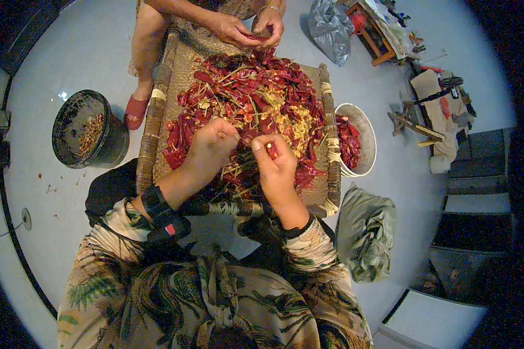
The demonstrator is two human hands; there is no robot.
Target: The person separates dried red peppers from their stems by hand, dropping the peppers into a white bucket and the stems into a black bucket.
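Over the near part of a heap of dried red chilies [189, 119], my two hands work close together. My right hand [279, 171] is closed with thumb against forefinger, gripping a red chili [272, 150] that shows between its fingers. Beside it, my left hand [212, 145] is curled with the knuckles up, its fingertips meeting a dark red chili [247, 137] in the gap between the hands. Yellow seeds [297, 125] and pale stems lie among the chilies. The heap sits on a woven tray [164, 75] with a thick bound rim.
Across the tray, another person's hands [250, 32] hold a dark piece. A black bucket [117, 139] with stems inside stands left; a white bucket [365, 136] of red chilies stands right. A crumpled green sack [366, 232] and a grey plastic bag [330, 29] lie on the floor.
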